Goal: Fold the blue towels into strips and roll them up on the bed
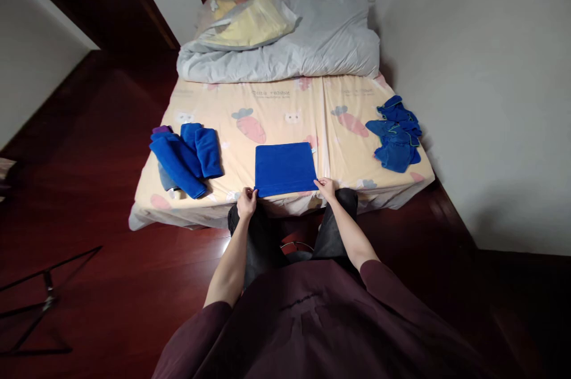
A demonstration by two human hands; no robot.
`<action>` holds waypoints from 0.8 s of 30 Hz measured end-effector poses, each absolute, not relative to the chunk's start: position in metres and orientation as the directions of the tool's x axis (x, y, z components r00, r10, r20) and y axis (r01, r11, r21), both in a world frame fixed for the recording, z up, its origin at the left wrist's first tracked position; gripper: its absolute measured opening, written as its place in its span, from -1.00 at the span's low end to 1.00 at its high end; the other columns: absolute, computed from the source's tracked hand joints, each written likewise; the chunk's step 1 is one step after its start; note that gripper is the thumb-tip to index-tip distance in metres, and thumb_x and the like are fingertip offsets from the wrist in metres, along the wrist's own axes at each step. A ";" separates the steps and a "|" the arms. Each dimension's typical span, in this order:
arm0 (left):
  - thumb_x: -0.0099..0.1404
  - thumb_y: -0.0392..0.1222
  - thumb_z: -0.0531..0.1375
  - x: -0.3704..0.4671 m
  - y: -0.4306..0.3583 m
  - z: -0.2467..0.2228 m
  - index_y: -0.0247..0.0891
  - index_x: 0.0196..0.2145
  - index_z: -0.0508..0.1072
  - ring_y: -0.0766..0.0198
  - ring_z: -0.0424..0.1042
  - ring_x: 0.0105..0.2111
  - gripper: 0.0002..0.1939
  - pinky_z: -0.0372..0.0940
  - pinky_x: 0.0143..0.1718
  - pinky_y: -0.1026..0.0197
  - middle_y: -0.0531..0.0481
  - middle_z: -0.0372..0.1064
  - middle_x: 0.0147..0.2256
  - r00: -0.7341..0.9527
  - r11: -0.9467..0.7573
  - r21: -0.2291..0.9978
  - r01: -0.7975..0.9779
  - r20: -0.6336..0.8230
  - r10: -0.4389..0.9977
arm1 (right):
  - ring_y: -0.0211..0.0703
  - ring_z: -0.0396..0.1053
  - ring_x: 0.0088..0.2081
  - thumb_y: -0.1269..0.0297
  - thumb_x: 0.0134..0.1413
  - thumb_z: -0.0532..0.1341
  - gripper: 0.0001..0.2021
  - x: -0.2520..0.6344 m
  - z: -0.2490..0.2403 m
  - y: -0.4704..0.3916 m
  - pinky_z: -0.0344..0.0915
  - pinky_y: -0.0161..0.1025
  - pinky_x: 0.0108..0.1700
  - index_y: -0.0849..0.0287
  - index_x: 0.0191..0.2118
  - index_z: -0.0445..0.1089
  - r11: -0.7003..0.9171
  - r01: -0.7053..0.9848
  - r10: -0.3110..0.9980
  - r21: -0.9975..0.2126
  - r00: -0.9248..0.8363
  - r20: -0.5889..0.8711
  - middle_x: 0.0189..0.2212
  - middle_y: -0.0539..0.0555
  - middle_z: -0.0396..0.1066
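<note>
A blue towel (285, 168) lies flat as a neat rectangle near the front edge of the bed, with a small white tag at its right side. My left hand (247, 203) pinches its near left corner. At the near right corner, my right hand (325, 188) has thumb and fingers closed on the cloth. To the left rests a pile of rolled blue towels (190, 156), with purple and grey cloth under it. On the right side of the bed is a crumpled heap of blue cloths (396, 135) with light green edging.
The bed has a peach sheet (285, 114) printed with carrots and rabbits. A grey quilt (330, 34) and a yellow pillow (256, 19) are at its head. A black metal stand (48, 296) is on the red floor at left. A wall (491, 99) runs along the right.
</note>
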State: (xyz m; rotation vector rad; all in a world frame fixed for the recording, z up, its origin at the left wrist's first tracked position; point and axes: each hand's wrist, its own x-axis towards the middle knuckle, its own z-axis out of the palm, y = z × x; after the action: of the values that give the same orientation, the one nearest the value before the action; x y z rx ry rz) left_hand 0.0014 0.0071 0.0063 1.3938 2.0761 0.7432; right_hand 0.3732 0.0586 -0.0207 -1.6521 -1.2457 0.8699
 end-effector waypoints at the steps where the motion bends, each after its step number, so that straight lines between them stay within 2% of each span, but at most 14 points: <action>1: 0.48 0.10 0.13 0.002 0.007 0.006 -0.13 -0.06 0.39 0.06 0.57 -0.09 -0.73 0.39 -0.06 0.09 -0.12 0.58 -0.14 -0.329 0.314 0.695 0.647 -0.117 0.937 | 0.04 0.61 -0.31 -0.08 0.01 0.39 -0.64 0.373 -0.021 0.060 0.54 -0.14 -0.21 0.14 -0.45 0.47 -0.129 0.362 0.965 -0.923 0.259 -0.033 -0.41 0.19 0.62; 12: 0.44 0.09 0.14 0.005 0.006 0.009 -0.14 -0.10 0.41 0.05 0.56 -0.12 -0.72 0.38 -0.07 0.08 -0.13 0.56 -0.17 -0.344 0.315 0.682 0.660 -0.099 0.934 | 0.09 0.63 -0.28 -0.05 0.02 0.41 -0.68 0.372 -0.022 0.061 0.54 -0.13 -0.23 0.13 -0.44 0.50 -0.152 0.413 0.959 -0.898 0.280 -0.034 -0.39 0.21 0.64; 24: 0.45 0.09 0.15 0.006 0.007 0.010 -0.15 -0.11 0.43 0.06 0.56 -0.12 -0.73 0.35 -0.09 0.12 -0.11 0.58 -0.17 -0.375 0.361 0.636 0.682 -0.120 0.919 | 0.00 0.64 -0.26 0.11 0.05 0.38 -0.79 0.370 -0.027 0.064 0.54 -0.20 -0.17 0.13 -0.41 0.51 -0.218 0.477 0.952 -0.851 0.294 -0.079 -0.34 0.15 0.65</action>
State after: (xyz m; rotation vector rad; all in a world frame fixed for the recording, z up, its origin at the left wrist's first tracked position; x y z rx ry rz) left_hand 0.0057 0.0067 0.0100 1.3887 2.1670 0.6880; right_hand 0.3702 0.0636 -0.0274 -1.8251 -1.2848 0.8157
